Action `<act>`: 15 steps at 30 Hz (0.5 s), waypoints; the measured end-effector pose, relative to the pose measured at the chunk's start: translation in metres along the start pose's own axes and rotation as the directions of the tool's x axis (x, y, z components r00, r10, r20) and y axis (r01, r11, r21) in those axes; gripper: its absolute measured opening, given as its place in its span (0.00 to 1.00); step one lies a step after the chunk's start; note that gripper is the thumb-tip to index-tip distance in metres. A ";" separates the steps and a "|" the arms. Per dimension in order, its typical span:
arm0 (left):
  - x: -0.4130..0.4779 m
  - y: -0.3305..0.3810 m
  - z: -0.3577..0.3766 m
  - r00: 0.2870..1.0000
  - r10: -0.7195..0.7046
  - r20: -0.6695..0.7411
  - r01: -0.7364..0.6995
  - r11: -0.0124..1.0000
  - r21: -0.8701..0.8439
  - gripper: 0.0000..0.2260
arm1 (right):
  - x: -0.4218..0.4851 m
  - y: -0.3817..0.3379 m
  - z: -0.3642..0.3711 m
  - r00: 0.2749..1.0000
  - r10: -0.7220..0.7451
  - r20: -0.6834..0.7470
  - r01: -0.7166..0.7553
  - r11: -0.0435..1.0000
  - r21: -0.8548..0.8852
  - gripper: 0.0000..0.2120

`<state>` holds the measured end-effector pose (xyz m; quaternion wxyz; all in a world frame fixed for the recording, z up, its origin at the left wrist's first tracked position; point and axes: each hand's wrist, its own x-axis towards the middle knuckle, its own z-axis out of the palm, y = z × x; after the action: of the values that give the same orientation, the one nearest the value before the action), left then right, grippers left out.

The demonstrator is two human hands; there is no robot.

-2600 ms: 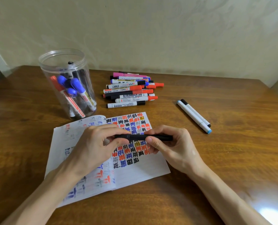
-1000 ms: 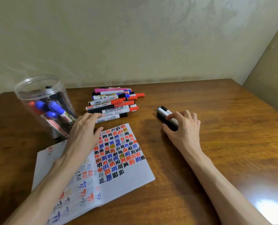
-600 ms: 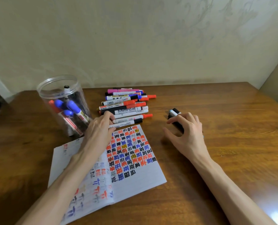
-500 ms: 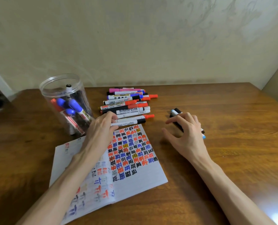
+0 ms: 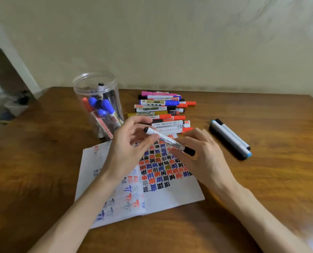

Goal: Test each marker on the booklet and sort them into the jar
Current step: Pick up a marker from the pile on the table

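White marker (image 5: 167, 140) in L hand (image 5: 128, 148) & R hand (image 5: 203, 157), over booklet (image 5: 170, 195)

One jar (image 5: 107, 83), one booklet (image 5: 172, 196), over a dozen markers (image 5: 158, 108).

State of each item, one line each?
jar: upright, lidless, partly filled
booklet: open, covered in test marks
white marker: capped, held over booklet
left hand: pinches its barrel
right hand: pinches its cap end
marker pile: capped, on table
side markers: capped, lying right
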<state>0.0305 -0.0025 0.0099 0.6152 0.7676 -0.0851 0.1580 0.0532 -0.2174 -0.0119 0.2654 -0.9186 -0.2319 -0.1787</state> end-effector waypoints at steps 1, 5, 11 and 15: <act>-0.001 0.000 -0.001 1.000 -0.008 0.002 0.008 1.000 -0.023 0.17 | -0.001 -0.001 -0.002 1.000 0.012 -0.001 -0.012 1.000 0.013 0.17; -0.002 -0.003 0.002 0.997 -0.057 0.046 0.060 0.996 -0.069 0.24 | 0.003 -0.008 -0.010 0.989 0.139 0.047 -0.145 0.978 0.151 0.14; -0.012 -0.014 0.007 0.966 -0.090 0.241 0.049 0.984 0.171 0.21 | 0.006 -0.016 -0.012 0.931 0.253 0.264 -0.366 0.620 0.694 0.09; -0.014 -0.012 0.009 0.971 -0.005 0.239 -0.052 0.972 0.231 0.18 | 0.000 -0.018 -0.005 0.937 0.242 0.253 -0.349 0.603 0.717 0.10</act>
<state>0.0224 -0.0098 -0.0077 0.5032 0.8475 -0.1478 0.0815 0.0428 -0.2065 -0.0006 0.6315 -0.7604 -0.1461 0.0399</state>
